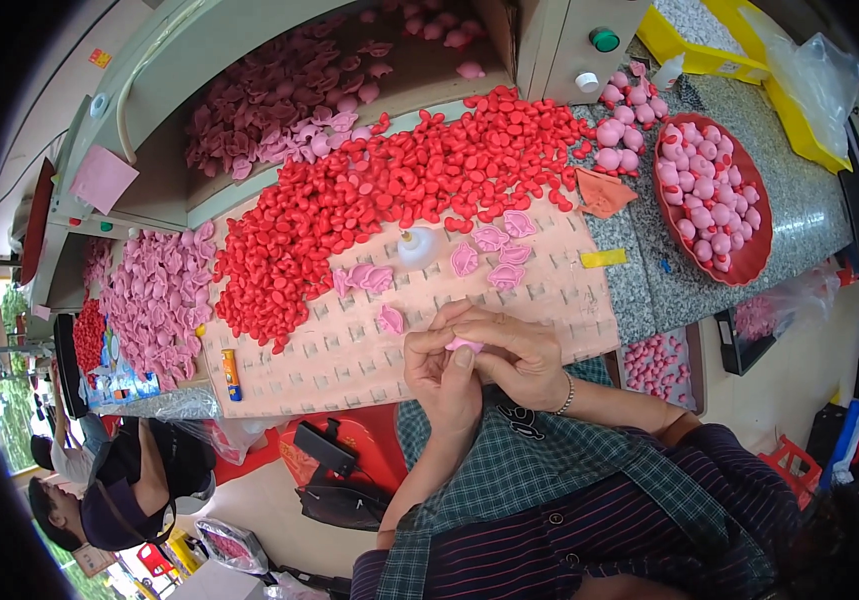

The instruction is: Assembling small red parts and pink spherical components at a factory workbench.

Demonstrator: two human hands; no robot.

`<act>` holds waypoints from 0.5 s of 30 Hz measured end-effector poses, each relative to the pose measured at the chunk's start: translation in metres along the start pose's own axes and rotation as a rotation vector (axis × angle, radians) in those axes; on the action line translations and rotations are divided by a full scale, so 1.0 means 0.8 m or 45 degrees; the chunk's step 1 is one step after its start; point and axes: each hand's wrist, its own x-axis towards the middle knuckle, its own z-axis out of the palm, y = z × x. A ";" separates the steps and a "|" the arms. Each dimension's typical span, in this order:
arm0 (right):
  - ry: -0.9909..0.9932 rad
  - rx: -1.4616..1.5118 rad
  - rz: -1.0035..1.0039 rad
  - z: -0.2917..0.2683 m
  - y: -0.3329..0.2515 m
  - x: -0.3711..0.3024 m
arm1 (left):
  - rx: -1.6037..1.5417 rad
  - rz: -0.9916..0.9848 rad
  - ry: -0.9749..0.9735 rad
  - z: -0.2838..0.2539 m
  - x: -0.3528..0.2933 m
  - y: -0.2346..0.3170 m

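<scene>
In front of my chest, both hands meet at the near edge of a patterned pink mat point(549, 320). My left hand point(439, 382) and my right hand point(526, 352) pinch a small pink plastic part point(465, 344) between the fingertips; the fingers cover most of it. Just beyond them lies a loose pink curled part point(390, 319). Several similar pink hollow parts point(505, 254) are spread farther up the mat, beside a small translucent white bottle point(416, 247) with a narrow tip. A long heap of glossy red parts point(389, 175) covers the mat's far side.
A red bowl point(749, 262) of round pink pieces stands at the right on the grey speckled counter point(799, 220). At the left are a pile of pink parts point(159, 295) and a yellow-and-blue glue stick point(231, 375). Another person point(129, 480) sits at the far left.
</scene>
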 end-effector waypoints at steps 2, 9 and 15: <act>-0.010 0.023 0.035 -0.001 -0.005 0.002 | 0.086 -0.002 0.055 0.000 -0.001 0.000; 0.088 0.065 0.106 -0.019 -0.014 0.002 | -0.059 -0.088 0.098 0.015 0.006 0.006; 0.465 -0.645 -0.206 -0.129 -0.049 0.024 | 0.742 -0.002 0.049 0.034 0.014 0.024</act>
